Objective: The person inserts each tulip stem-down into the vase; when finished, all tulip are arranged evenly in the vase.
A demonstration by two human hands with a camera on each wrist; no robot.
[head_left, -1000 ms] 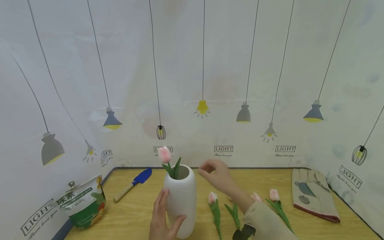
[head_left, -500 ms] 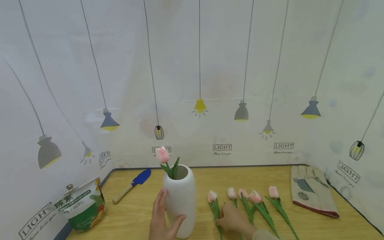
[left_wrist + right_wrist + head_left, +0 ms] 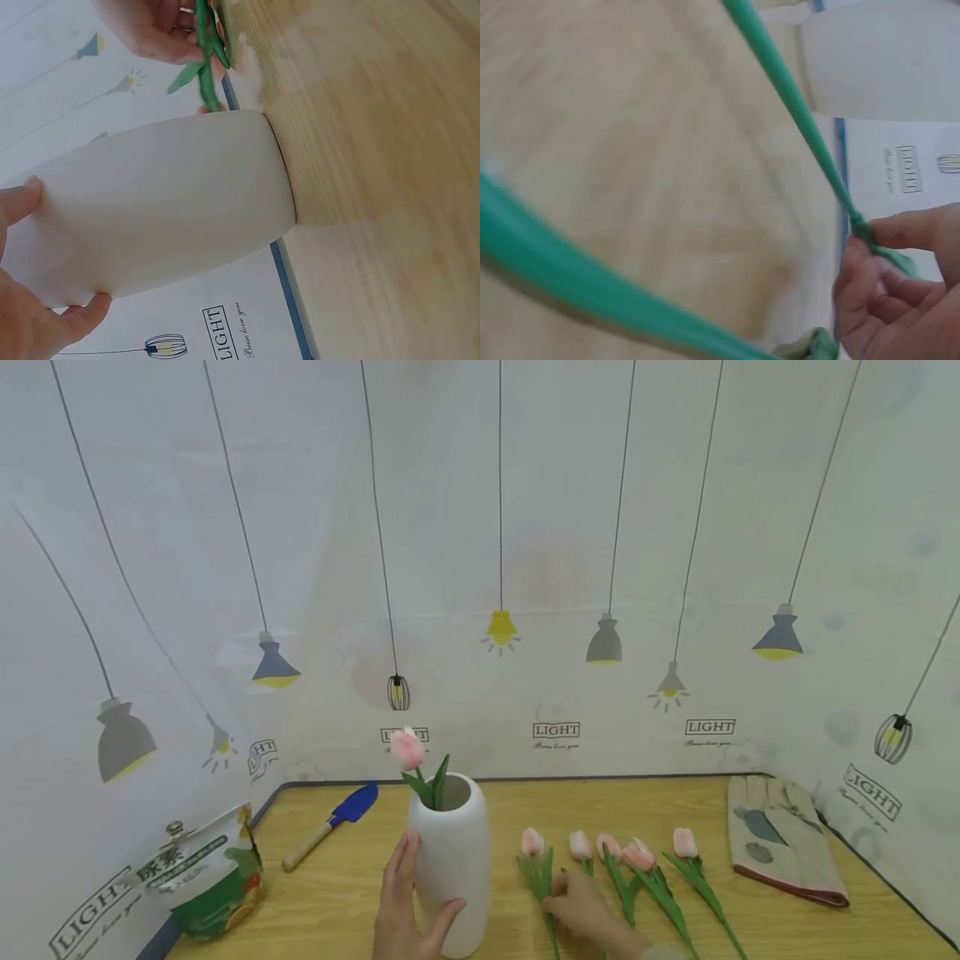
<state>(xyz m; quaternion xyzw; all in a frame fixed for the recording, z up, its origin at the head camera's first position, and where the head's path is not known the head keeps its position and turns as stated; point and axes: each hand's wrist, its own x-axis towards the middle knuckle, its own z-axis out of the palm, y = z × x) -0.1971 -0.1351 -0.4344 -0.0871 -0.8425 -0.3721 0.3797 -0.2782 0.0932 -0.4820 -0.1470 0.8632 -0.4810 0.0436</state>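
Observation:
A tall white vase (image 3: 453,868) stands upright on the wooden table, and my left hand (image 3: 408,902) grips its side, thumb across the front. One pink tulip (image 3: 408,749) with green leaves leans from the vase's mouth. To the right of the vase, my right hand (image 3: 588,910) pinches the green stem of another pink tulip (image 3: 532,842). Thumb and fingertips meet on that stem (image 3: 795,105) in the right wrist view, just below its leaves. The left wrist view shows the vase's base (image 3: 255,172) on the table.
Several more tulips (image 3: 640,853) lie right of my right hand. A pair of work gloves (image 3: 783,847) rests at the back right. Left of the vase lie a blue trowel (image 3: 352,803) with a wooden handle and a green-and-white bag (image 3: 210,877) closed by a clip. Printed walls surround the table (image 3: 510,802).
My right hand has come down from beside the vase's mouth to the tulips and taken hold of the leftmost one, whose leaves have turned slightly. My left hand stays on the vase.

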